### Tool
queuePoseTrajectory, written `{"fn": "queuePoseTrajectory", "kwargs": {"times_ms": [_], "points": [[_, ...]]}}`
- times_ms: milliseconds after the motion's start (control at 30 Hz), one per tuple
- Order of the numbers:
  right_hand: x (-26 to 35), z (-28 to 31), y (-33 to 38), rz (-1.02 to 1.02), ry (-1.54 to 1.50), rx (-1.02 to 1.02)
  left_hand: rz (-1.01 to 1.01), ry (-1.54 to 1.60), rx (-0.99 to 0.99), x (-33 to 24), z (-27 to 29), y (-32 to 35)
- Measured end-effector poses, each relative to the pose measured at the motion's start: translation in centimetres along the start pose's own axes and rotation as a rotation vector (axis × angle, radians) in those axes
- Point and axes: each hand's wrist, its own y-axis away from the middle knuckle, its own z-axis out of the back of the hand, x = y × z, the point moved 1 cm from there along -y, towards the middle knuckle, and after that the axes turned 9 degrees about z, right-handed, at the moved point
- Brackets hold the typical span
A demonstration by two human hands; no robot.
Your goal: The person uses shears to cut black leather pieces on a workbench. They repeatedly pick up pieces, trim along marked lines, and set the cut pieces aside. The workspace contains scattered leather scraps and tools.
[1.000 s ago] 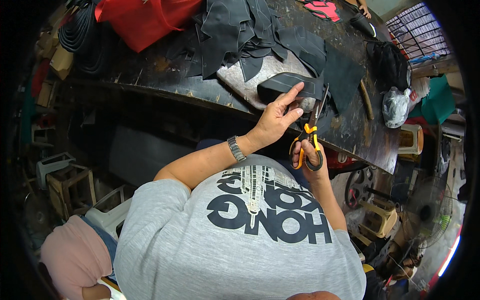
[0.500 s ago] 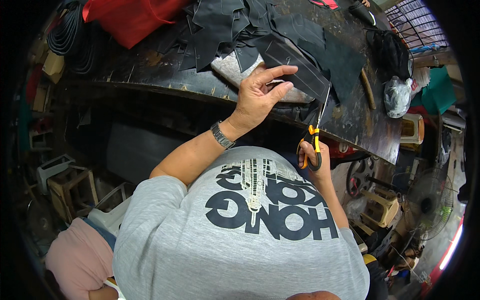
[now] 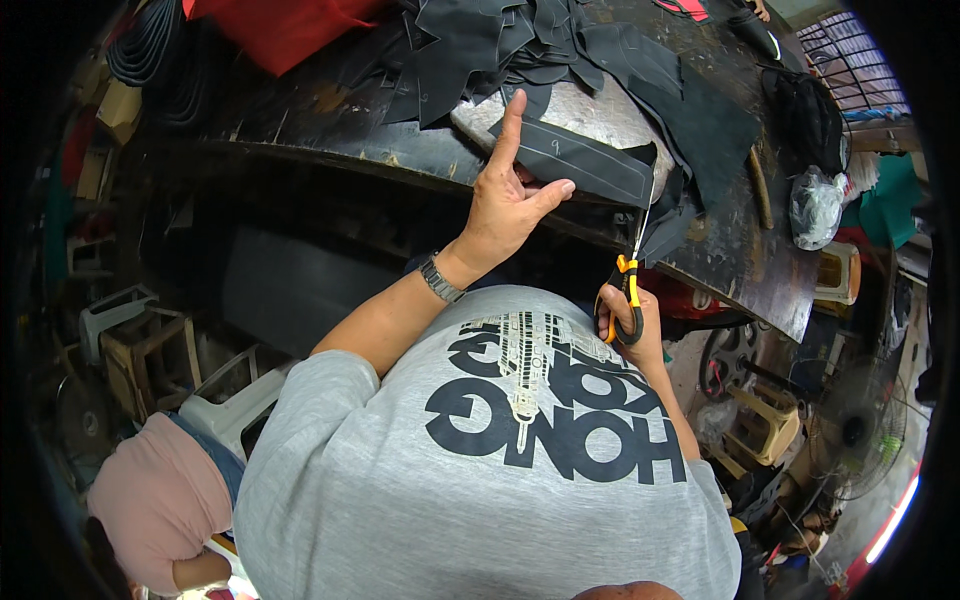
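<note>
The black strip [image 3: 585, 164], in the upper middle of the frame, has turned flatter, seemingly setting its right end along the scissors [image 3: 629, 268]. The right hand [image 3: 646, 318] has these in its grip; whether the left hand [image 3: 506, 212] pinches the strip, I cannot tell.

Table [image 3: 300, 122] passable near-left; black pile [image 3: 458, 58] blocks beyond black strip [image 3: 590, 166]
</note>
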Motion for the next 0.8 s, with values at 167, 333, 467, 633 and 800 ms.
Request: {"fn": "queuePoseTrajectory", "kwargs": {"times_ms": [167,333,467,633,800], "points": [[0.1,-0.2,0.0,-0.015,0.008,-0.011,0.089,-0.099,0.095,0.3,0.6,0.2],[0.2,-0.6,0.0,-0.011,0.013,-0.02,0.091,-0.208,0.125,0.5,0.3,0.7],[0.2,-1.0,0.0,0.009,0.073,-0.032,0.176,-0.024,0.177,0.7,-1.1,0.5],[0.3,-1.0,-0.1,0.026,0.099,-0.02,0.184,0.034,0.229,1.3,-3.2,-1.1],[0.6,-0.5,-0.4,0.093,0.061,0.023,0.208,0.084,0.209,1.3,-4.4,-3.5]]}}
